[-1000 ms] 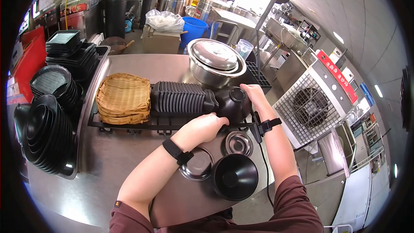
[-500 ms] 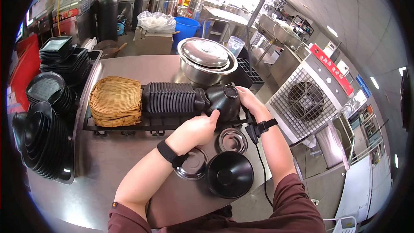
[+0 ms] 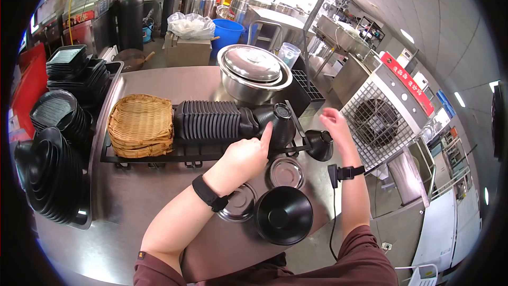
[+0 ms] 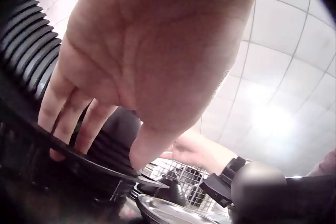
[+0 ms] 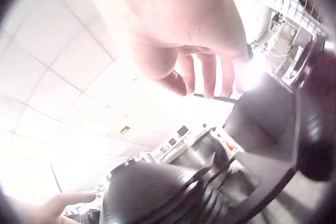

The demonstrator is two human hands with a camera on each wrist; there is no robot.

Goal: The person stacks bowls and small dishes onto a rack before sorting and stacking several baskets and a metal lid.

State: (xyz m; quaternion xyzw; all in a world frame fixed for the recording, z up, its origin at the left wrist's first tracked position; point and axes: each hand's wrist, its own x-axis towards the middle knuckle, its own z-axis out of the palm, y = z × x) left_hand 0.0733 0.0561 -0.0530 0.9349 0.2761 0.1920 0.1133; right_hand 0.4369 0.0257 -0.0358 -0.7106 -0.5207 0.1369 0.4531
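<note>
Black bowls [image 3: 278, 127] lie on their sides in a row at the right end of a black rack [image 3: 211, 153]. My left hand [image 3: 243, 159] rests against them, its thumb extended along a bowl; in the left wrist view the fingers of this hand [image 4: 157, 50] reach down behind the rack's rail. My right hand [image 3: 338, 127] is in the air to the right, fingers loosely bent, holding nothing. Below it, past the rack's end, is another dark bowl [image 3: 319, 146], tilted; whether anything supports it I cannot tell. In the right wrist view, bowls [image 5: 152, 195] appear below the right hand [image 5: 178, 24].
Woven baskets [image 3: 140, 124] and ridged black dishes [image 3: 209, 120] fill the rack's left and middle. A lidded steel pot [image 3: 254, 74] stands behind. Nearer me are two steel lids [image 3: 286, 173] and a black bowl [image 3: 283, 215]. Black dishes [image 3: 55, 175] crowd a tray at left.
My right hand has let go of the bowls at the rack's end and moved right. A separate dark bowl now shows beyond the rack. The left hand stays almost where it was.
</note>
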